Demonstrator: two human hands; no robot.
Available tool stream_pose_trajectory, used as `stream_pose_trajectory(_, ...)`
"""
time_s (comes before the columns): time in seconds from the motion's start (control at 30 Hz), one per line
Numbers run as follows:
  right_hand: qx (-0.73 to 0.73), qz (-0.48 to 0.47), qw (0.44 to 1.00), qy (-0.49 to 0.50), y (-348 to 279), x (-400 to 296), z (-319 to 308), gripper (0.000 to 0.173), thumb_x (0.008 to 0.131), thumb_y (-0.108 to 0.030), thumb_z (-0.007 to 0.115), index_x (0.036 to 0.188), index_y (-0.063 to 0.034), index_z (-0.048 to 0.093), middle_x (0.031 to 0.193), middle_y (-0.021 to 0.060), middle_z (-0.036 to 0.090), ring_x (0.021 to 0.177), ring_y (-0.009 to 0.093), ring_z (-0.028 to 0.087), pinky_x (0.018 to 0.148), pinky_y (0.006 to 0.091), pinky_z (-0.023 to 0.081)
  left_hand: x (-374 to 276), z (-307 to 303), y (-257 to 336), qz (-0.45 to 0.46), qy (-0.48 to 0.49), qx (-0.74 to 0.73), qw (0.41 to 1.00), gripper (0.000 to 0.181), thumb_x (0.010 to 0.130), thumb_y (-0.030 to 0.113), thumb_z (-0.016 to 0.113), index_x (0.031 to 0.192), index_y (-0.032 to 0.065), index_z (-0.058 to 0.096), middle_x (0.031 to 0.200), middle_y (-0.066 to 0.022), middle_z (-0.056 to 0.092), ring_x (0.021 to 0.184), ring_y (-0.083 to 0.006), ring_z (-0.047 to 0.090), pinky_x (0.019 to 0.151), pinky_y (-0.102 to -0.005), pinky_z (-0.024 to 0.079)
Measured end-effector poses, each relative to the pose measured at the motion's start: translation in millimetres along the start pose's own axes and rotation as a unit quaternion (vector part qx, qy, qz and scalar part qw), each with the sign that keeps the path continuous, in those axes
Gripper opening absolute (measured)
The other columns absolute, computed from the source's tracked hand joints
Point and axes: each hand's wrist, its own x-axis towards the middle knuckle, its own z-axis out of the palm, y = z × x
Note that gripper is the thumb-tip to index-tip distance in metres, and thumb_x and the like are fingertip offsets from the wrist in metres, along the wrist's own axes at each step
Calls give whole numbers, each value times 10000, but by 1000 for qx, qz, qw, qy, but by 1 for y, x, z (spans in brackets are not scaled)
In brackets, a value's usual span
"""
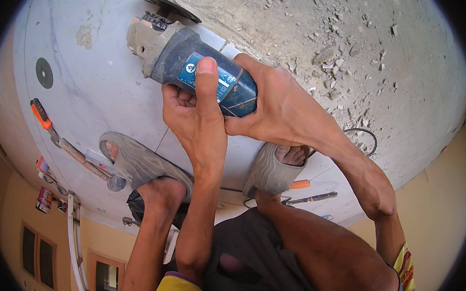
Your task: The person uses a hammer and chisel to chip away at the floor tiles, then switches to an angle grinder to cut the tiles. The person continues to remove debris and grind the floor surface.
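Both my hands hold a blue angle grinder (204, 67) above the floor, its grey metal gear head towards the upper left. My left hand (199, 115) grips the near side of the body, with the thumb lying over the label. My right hand (282, 102) is wrapped round the rear end of the body. A dark disc (172, 5), seen nearly edge-on, shows at the top beside the gear head; whether it is mounted on the tool cannot be told. The underside of the grinder is hidden.
Broken rubble (332, 67) lies on rough concrete at the right. On the pale tiles (75, 115) at the left are a loose cutting disc (44, 73), an orange-handled tool (41, 114) and a hammer (85, 158). A black cable (370, 135) loops beside my right arm. Another tool (320, 197) lies behind my right foot.
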Motion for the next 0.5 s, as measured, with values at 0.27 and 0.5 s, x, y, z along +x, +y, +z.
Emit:
stream_pose_trajectory(0.27, -14, -1, 1000, 1, 4, -2, 1, 588, 741, -298, 829, 1117, 104, 622, 786, 289, 715, 755, 421, 752, 704, 468, 600, -3, -1, -4, -6, -6, 0, 1000, 588, 969, 465, 756, 1237, -39, 614, 1077, -94, 688, 892, -117, 691, 765, -268, 572)
stream_pose_trajectory(0.5, -22, -1, 1000, -5, 7, -7, -1, 579, 741, -299, 821, 1102, 103, 616, 790, 296, 710, 774, 438, 745, 727, 483, 595, -7, 0, -10, 5, -5, 10, 1000, 590, 972, 469, 749, 1241, -37, 607, 1089, -98, 683, 899, -120, 682, 771, -273, 568)
